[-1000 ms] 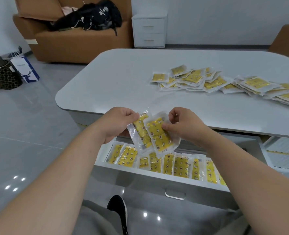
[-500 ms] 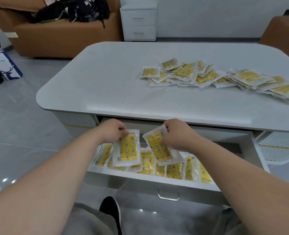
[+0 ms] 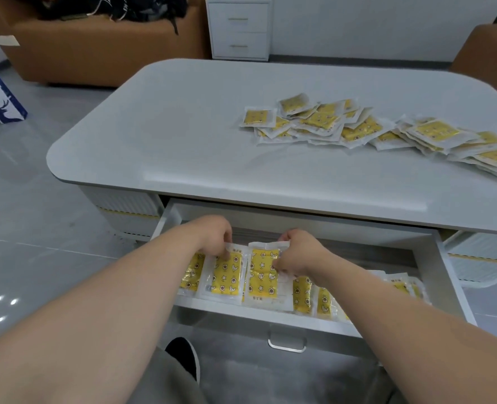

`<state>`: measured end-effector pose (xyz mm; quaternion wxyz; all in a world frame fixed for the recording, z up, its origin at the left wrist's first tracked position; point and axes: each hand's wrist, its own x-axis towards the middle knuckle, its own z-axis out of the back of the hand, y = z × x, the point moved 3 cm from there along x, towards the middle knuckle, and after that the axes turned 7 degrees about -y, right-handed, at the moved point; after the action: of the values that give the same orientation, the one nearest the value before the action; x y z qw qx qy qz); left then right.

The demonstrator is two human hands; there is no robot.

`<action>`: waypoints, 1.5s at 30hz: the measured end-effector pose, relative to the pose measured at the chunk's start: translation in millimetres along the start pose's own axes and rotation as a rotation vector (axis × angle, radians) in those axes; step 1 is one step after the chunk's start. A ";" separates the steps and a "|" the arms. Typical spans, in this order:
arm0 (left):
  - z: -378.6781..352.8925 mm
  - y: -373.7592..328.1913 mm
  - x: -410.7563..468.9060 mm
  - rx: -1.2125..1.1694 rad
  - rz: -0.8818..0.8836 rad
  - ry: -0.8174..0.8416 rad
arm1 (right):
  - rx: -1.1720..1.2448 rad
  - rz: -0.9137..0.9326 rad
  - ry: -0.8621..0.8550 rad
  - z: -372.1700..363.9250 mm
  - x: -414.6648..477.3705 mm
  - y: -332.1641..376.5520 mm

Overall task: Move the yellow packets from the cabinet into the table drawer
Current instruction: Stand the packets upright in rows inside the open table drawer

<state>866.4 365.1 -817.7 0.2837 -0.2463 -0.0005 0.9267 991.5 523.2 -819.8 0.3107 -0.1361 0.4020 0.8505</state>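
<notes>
Tabletop packets [image 3: 491, 154] cut off right (lettering seemingly unreadable).

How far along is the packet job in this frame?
Partly done. A row of packets already lies in the open drawer. The left hand pinches the left packet and the right hand the right packet, both low over that row. A large pile waits on the table.

Person's bare left hand [image 3: 215, 234] and bare right hand [image 3: 296, 252], left forearm [image 3: 110, 301] and right forearm [image 3: 387, 310] both uncovered, soft grey-beige fabric trouser leg [image 3: 168, 383], rounded black shoe [image 3: 183, 357] with thin white sole edge
</notes>
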 end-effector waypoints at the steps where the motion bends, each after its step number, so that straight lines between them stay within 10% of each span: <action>1: -0.7 -0.7 0.3 0.009 0.001 -0.010 | 0.000 0.002 0.012 -1.6 0.5 0.2; 16: -0.2 -10.7 -15.3 0.409 -0.056 -0.128 | -0.065 0.041 0.063 -37.7 12.7 18.7; 33: 54.2 -14.3 -43.6 0.073 -0.053 -0.189 | -0.510 0.084 -0.060 -49.9 0.8 16.0; 45: 96.2 -46.7 -25.9 -0.396 -0.006 -0.702 | -0.544 0.220 0.060 68.3 -31.9 71.5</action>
<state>865.6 404.1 -714.8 0.2160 0.0353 -0.2769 0.9356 971.7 527.7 -717.9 0.1566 -0.1948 0.1804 0.9513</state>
